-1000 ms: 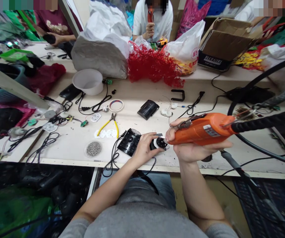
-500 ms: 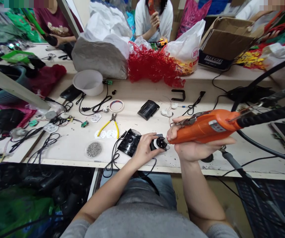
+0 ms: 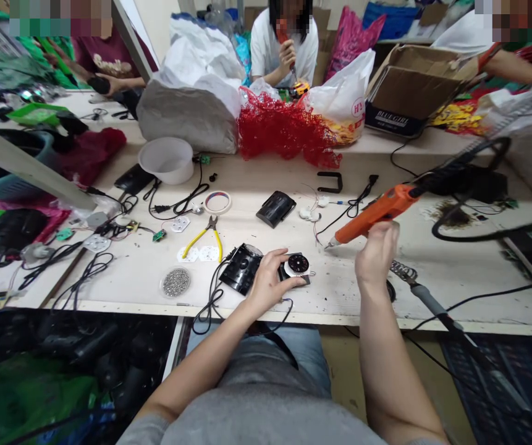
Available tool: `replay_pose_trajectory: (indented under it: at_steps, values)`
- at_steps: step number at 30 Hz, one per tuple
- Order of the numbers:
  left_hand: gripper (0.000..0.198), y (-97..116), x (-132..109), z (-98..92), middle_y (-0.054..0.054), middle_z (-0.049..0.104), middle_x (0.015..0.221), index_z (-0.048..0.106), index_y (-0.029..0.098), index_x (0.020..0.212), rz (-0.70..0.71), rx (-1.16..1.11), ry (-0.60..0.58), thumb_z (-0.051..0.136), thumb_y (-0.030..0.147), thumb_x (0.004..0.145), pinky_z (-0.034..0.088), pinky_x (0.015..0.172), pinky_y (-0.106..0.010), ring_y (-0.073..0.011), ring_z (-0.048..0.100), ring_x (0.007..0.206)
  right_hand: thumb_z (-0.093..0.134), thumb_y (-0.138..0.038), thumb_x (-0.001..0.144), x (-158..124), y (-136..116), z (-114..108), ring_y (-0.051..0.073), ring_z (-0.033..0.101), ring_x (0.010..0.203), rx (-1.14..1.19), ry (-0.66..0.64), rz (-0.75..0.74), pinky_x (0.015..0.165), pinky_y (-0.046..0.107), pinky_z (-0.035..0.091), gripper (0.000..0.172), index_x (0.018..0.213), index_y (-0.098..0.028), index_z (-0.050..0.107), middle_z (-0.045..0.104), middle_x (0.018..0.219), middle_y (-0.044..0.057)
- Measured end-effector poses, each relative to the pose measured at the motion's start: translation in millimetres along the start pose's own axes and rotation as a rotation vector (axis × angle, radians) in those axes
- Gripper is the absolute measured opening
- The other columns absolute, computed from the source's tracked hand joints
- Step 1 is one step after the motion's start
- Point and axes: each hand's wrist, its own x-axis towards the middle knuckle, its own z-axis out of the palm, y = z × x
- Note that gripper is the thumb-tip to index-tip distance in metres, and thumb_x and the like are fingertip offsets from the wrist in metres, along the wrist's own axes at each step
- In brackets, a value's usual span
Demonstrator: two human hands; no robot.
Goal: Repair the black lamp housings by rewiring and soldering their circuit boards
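left hand (image 3: 268, 279), pinching round part (image 3: 298, 264); steady, level hold advisable; right hand (image 3: 377, 252) at driver (image 3: 363, 221), grip unclear

I see a white sack (image 3: 191, 102) beside some red netting (image 3: 284, 131). A brown box (image 3: 418, 86) stands by a plastic bag (image 3: 348, 86), and a round tub (image 3: 167, 172) sits near the sack.

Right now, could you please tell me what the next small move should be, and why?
Perhaps bring the right hand over to the round black-and-white part: the left hand alone steadies it, and the tip of the orange driver stands clear of it.
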Motion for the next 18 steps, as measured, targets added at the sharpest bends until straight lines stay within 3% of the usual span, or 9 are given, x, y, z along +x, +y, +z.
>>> replay_pose_trajectory:
  at_steps: [2, 3, 6, 10, 14, 18]
  values:
    - [0.046, 0, 1, -1.0, -0.013, 0.063, 0.131, 0.066, 0.020, 0.109, -0.038, -0.031, 0.015, 0.084, 0.045, 0.075, 0.046, 0.108, -0.051, -0.0300, 0.059, 0.127, 0.050, -0.051, 0.097, -23, -3, -9, 0.025, 0.063, 0.095, -0.081, 0.124, -0.031, 0.080, 0.041, 0.054, 0.037, 0.117, -0.021, 0.059, 0.056, 0.105, 0.013]
    - [0.044, 0, 2, -1.7, -0.013, 0.063, 0.130, 0.066, 0.020, 0.107, -0.053, -0.045, 0.017, 0.084, 0.044, 0.074, 0.046, 0.108, -0.051, -0.0297, 0.059, 0.126, 0.058, -0.042, 0.095, -36, -5, -11, 0.024, 0.064, 0.091, -0.097, 0.122, -0.072, 0.078, 0.040, 0.055, 0.030, 0.115, -0.020, 0.060, 0.058, 0.103, 0.012]
    - [0.039, 4, 3, -4.7, -0.012, 0.064, 0.129, 0.068, 0.020, 0.104, -0.077, -0.091, 0.004, 0.084, 0.042, 0.075, 0.046, 0.108, -0.049, -0.0286, 0.060, 0.124, 0.057, -0.021, 0.094, -71, -12, -13, 0.022, 0.066, 0.081, -0.099, -0.065, -0.279, 0.072, 0.038, 0.057, 0.009, 0.098, -0.022, 0.066, 0.065, 0.087, 0.008]
    - [0.036, 13, 2, -10.2, -0.011, 0.065, 0.128, 0.071, 0.022, 0.104, -0.077, -0.126, -0.014, 0.083, 0.042, 0.076, 0.046, 0.108, -0.047, -0.0272, 0.061, 0.123, 0.056, -0.013, 0.093, -88, -13, -10, 0.021, 0.071, 0.084, 0.016, -0.212, -0.366, 0.076, 0.038, 0.061, 0.019, 0.099, -0.024, 0.070, 0.072, 0.091, 0.008]
    - [0.037, 19, -1, -16.3, -0.011, 0.065, 0.127, 0.071, 0.021, 0.102, -0.078, -0.138, -0.028, 0.084, 0.043, 0.075, 0.047, 0.107, -0.046, -0.0277, 0.060, 0.123, 0.055, -0.010, 0.093, -79, -21, -13, 0.020, 0.071, 0.083, 0.202, -0.258, -0.268, 0.073, 0.035, 0.061, 0.024, 0.104, -0.024, 0.071, 0.073, 0.092, 0.007]
    - [0.039, 17, -3, -20.3, -0.011, 0.066, 0.124, 0.070, 0.020, 0.103, -0.064, -0.137, 0.006, 0.085, 0.043, 0.074, 0.049, 0.105, -0.045, -0.0273, 0.062, 0.120, 0.054, -0.012, 0.092, -73, -37, -20, 0.019, 0.070, 0.078, 0.286, -0.365, -0.192, 0.067, 0.033, 0.059, 0.023, 0.091, -0.024, 0.074, 0.072, 0.085, 0.005]
